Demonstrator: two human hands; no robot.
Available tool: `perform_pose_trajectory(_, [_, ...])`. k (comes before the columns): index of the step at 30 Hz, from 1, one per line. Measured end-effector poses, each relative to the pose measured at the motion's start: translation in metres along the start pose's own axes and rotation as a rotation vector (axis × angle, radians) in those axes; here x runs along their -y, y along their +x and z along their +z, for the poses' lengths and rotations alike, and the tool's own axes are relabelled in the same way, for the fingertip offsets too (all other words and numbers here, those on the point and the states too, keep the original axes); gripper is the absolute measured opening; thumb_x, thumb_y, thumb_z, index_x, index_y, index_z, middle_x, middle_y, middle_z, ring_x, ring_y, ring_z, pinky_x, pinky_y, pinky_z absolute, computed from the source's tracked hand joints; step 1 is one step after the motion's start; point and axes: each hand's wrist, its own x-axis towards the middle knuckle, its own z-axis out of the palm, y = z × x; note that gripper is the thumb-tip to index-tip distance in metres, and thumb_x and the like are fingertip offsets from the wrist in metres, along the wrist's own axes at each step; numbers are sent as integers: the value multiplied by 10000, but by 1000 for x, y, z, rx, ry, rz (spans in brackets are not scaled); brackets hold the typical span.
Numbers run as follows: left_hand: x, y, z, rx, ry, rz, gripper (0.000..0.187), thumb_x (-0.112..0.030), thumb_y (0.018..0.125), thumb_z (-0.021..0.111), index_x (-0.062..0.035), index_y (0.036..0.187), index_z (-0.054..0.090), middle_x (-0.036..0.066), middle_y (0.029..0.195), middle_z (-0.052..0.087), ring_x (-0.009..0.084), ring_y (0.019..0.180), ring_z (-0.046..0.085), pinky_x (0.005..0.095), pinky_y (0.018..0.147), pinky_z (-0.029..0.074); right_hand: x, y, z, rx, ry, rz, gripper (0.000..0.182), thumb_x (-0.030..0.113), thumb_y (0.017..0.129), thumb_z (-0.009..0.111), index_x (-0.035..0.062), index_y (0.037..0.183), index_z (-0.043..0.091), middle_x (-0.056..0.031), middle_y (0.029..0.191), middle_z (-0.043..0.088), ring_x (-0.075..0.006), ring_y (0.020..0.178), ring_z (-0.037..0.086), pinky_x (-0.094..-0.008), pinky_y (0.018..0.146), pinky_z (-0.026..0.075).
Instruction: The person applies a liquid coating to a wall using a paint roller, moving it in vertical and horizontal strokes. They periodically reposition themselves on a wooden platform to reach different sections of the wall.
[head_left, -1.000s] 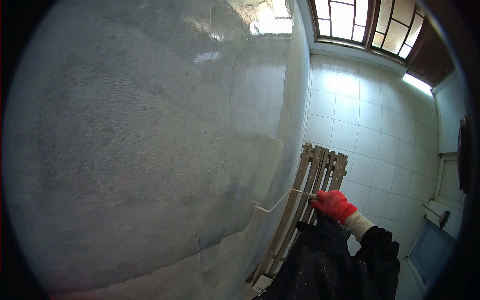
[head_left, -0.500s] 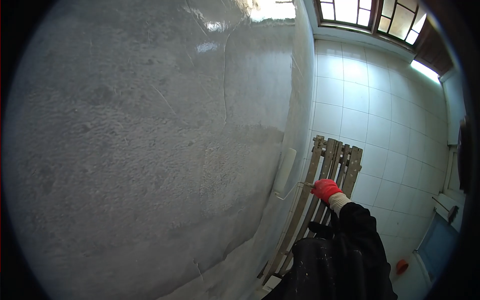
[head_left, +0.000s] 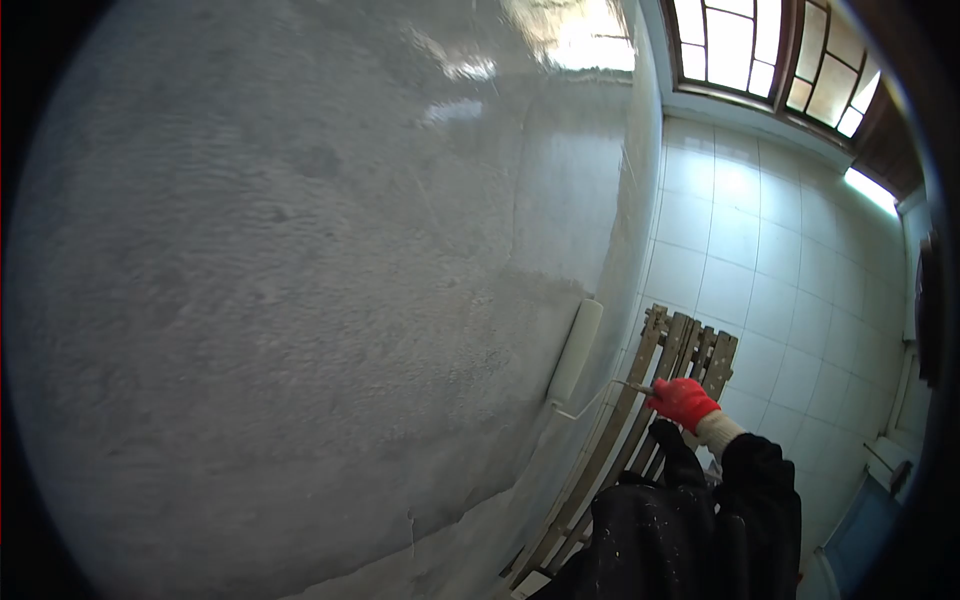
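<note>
My right hand (head_left: 684,402), in a red glove with a cream cuff, is closed around the handle of a paint roller (head_left: 577,352). The pale roller sleeve lies along the right side of a large grey wall (head_left: 300,300), seemingly touching it. A thin bent wire frame (head_left: 592,408) joins sleeve and handle. Around the roller the wall looks darker and smoother; farther left it has a rough, mottled texture. My left hand is out of sight.
Below me is a slatted wooden bench (head_left: 612,425) spotted with paint, with a black shoe (head_left: 676,446) on it. White floor tiles (head_left: 735,240) lie beyond. Barred windows (head_left: 740,45) stand at the top right, a blue panel (head_left: 862,535) at the lower right.
The whole view has shifted, so wall, bench and windows appear lower and farther right. The roller has moved slightly up along the wall relative to its surface marks, still in my right hand.
</note>
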Motion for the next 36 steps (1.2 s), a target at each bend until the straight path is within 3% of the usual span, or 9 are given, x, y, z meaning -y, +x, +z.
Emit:
perform_pose_trajectory(4, [20, -5, -3, -60, 11, 160, 638, -430, 1004, 133, 51, 1276, 452, 221, 1320, 456, 389, 1221, 420, 483, 1040, 294, 15, -27, -22, -109, -4, -56, 400, 451, 825, 603, 54, 832, 554, -180, 650, 604, -378, 642, 619, -475, 568, 481])
perform_pose_trajectory(13, [9, -19, -16, 59, -218, -305, 701, -522, 969, 170, 25, 1343, 398, 201, 1387, 399, 387, 1300, 347, 491, 1065, 278, 95, -77, -121, -333, 118, -317, 366, 403, 832, 633, 59, 769, 524, -153, 567, 572, -363, 561, 599, -460, 515, 473])
perform_pose_trajectory(17, [-1, -15, -19, 48, -237, -325, 683, -503, 974, 174, 28, 1340, 398, 190, 1392, 399, 400, 1310, 331, 484, 1062, 275, 150, -92, -170, -315, 189, -323, 361, 388, 849, 616, 42, 800, 531, -160, 619, 599, -367, 612, 610, -465, 557, 479])
perform_pose_trajectory(20, [4, -15, -21, 92, -259, -275, 671, -510, 959, 210, 19, 1314, 420, 204, 1362, 422, 475, 1265, 343, 547, 1032, 282, 196, -110, -220, -324, 261, -369, 335, 357, 873, 597, 34, 815, 530, -162, 642, 608, -363, 636, 613, -451, 577, 478])
perform_pose_trajectory(29, [-4, -18, -12, 25, -306, -301, 624, -498, 940, 250, -14, 1259, 481, 193, 1327, 454, 442, 1259, 362, 571, 1045, 277, 316, -148, -342, -503, 435, -632, 287, 288, 910, 561, 11, 841, 538, -151, 663, 614, -349, 631, 597, -418, 582, 458])
perform_pose_trajectory(31, [-2, -18, -11, -3, -339, -289, 619, -505, 941, 259, -34, 1272, 483, 165, 1338, 456, 404, 1278, 361, 566, 1050, 275, 348, -160, -372, -586, 450, -804, 273, 276, 923, 539, 13, 853, 559, -162, 686, 607, -349, 642, 589, -409, 595, 459])
perform_pose_trajectory(33, [-4, -15, -8, -8, -351, -304, 619, -511, 940, 263, -41, 1272, 489, 149, 1343, 458, 389, 1285, 359, 561, 1053, 274, 381, -170, -412, -740, 259, -968, 294, 289, 936, 506, 13, 865, 579, -178, 715, 594, -341, 656, 578, -391, 604, 455])
perform_pose_trajectory(36, [-4, -15, -9, -30, -385, -330, 619, -523, 939, 269, -53, 1262, 506, 124, 1344, 465, 367, 1294, 358, 551, 1060, 271, 435, -180, -472, -715, 323, -970, 412, 389, 954, 436, 11, 891, 588, -144, 667, 549, -258, 607, 545, -355, 581, 448])
